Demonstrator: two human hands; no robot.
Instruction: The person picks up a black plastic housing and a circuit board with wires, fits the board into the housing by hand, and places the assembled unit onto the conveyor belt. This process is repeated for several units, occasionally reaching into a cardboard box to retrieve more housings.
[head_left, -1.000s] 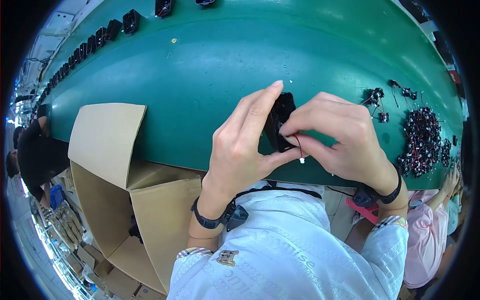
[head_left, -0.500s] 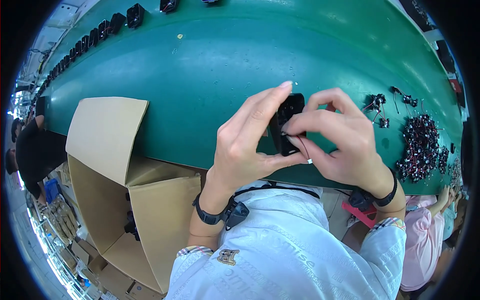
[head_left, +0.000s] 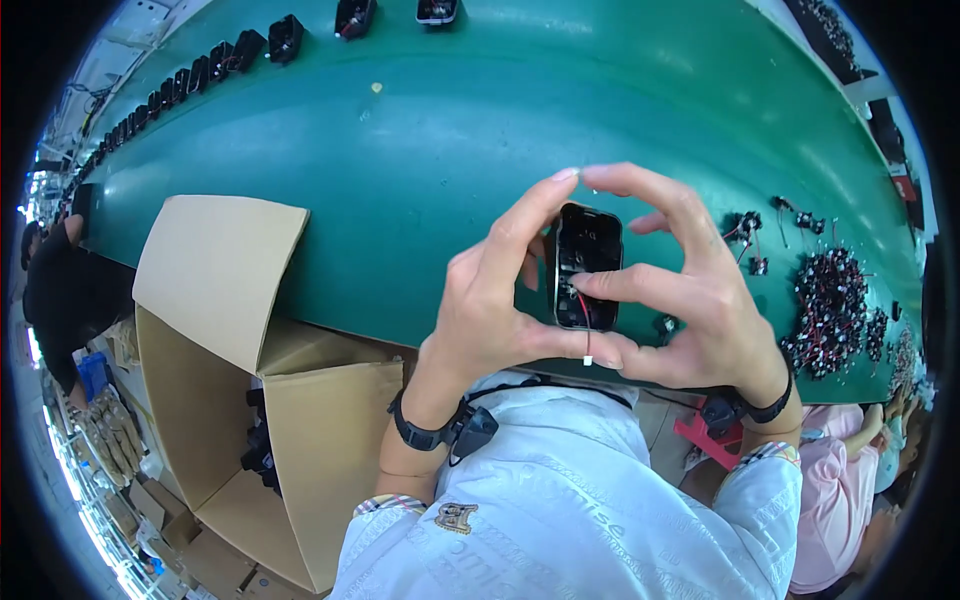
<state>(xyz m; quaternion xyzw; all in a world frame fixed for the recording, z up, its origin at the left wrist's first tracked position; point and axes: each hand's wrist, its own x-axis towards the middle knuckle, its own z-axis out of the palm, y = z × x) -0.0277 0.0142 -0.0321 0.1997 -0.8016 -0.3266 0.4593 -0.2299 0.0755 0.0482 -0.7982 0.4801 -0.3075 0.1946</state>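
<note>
A small black plastic housing (head_left: pixel 588 265) is held upright between both hands over the near edge of the green conveyor belt (head_left: pixel 420 130). My left hand (head_left: pixel 495 310) grips its left side with thumb below and forefinger on top. My right hand (head_left: pixel 690 300) grips the right side, its forefinger pressing into the open face where a red wire shows. A thin wire with a white tip hangs from the housing's bottom.
An open cardboard box (head_left: pixel 240 400) with black parts inside stands at my left below the belt. A pile of small black wired parts (head_left: pixel 835 310) lies on the belt at right. Black housings (head_left: pixel 285 35) line the belt's far edge. Another person (head_left: pixel 55 300) sits far left.
The housing has been turned so its open face points at me and lifted slightly. My fingers have spread around its edges, and my right forefinger now presses inside it.
</note>
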